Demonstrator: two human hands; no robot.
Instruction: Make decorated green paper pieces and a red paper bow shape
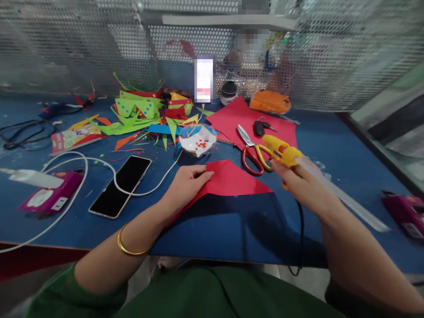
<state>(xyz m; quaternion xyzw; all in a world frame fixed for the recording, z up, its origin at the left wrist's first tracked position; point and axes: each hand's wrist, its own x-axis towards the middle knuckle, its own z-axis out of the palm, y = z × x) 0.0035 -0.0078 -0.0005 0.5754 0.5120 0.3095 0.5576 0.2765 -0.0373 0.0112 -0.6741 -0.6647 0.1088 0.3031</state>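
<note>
Between the thumb and fingers of my left hand (187, 185) is the edge of a folded piece of red paper (232, 179), which spreads out to the right above the table. My right hand (301, 181) grips a yellow hot glue gun (281, 150), nozzle toward the upper left, a long clear glue stick (347, 201) jutting from its back end. Just left of the glue gun lie scissors (253, 152) with one red and one yellow handle, blades part way apart. Behind the folded paper stands a clear bowl (198, 148) with white paper and small coloured bits in it.
A black-screened phone (122, 185) lies at the left under a white cable, near a purple box (53, 194). Green and red paper cut-outs (139, 108) pile up at the back. Keys (261, 127) rest on a red sheet (281, 130). Perforated metal mesh (215, 44) closes off the far side.
</note>
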